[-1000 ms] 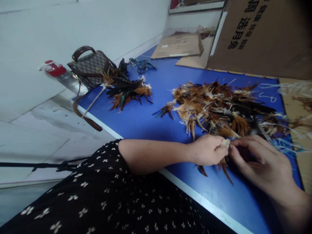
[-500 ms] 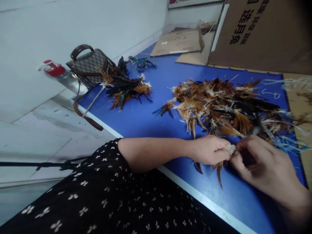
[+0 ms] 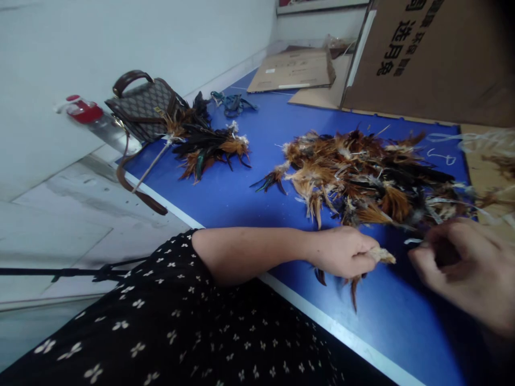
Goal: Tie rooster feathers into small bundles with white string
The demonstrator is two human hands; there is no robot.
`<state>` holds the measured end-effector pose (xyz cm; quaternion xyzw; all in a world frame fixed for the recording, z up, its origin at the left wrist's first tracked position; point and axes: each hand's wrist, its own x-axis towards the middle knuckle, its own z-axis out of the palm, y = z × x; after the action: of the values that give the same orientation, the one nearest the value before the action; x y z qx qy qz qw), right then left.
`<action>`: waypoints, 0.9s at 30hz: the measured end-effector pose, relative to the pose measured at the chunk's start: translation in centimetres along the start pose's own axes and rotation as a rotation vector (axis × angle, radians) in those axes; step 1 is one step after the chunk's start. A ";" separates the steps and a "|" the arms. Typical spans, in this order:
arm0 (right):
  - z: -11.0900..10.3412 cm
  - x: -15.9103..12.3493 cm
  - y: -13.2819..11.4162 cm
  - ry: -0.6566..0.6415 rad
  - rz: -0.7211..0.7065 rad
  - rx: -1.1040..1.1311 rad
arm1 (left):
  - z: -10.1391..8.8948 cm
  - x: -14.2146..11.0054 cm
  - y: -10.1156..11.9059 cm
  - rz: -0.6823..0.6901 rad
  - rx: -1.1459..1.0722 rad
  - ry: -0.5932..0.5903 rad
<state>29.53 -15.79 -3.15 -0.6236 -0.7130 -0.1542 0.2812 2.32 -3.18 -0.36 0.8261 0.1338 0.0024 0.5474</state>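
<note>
My left hand (image 3: pixel 346 249) is closed around a small bunch of feathers (image 3: pixel 354 292). Their pale quill ends (image 3: pixel 384 255) stick out past the thumb, and brown and dark tips hang below the fist. To the right of it, apart from the bunch, my right hand (image 3: pixel 470 273) is closed in a pinch. A short white strip of string (image 3: pixel 413 241) shows at its fingertips. Just beyond both hands lies a large pile of brown, tan and black feathers (image 3: pixel 354 177), with white ties among them.
The blue table (image 3: pixel 225 206) carries a tied feather bunch with a stick (image 3: pixel 213 147) at left, a handbag (image 3: pixel 142 107), a water bottle (image 3: pixel 98 123) and a teal tangle (image 3: pixel 233 103). Flat cardboard (image 3: pixel 293 69) and a large carton (image 3: pixel 438 64) stand at the back.
My right hand has pulled away to the right from the quill ends, a white strip of string now at its fingertips. My left hand stays nearly in place, still around the feathers.
</note>
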 end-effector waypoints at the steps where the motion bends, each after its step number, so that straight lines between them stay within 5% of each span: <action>1: -0.1 -0.1 0.3 0.002 -0.009 0.005 | 0.1 0.1 -0.1 0.004 -0.021 0.016; 9: -1.8 2.2 -1.9 -0.117 -0.208 0.378 | 1.3 0.9 -0.9 -0.080 -0.594 0.170; 13: -1.7 2.6 -2.8 -0.019 -0.122 0.436 | 1.8 1.8 -1.2 -0.093 -0.921 0.158; 17: -0.8 2.1 -3.6 -0.017 -0.036 0.520 | 1.9 1.9 -1.3 -0.091 -0.967 0.061; 27: 0.0 3.1 -4.6 -0.032 -0.095 0.736 | 2.3 2.1 -1.8 -0.075 -0.980 -0.044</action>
<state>24.86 -14.13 -0.72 -0.4495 -0.7531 0.1096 0.4677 4.26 -4.12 -3.20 0.4661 0.1351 0.0279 0.8739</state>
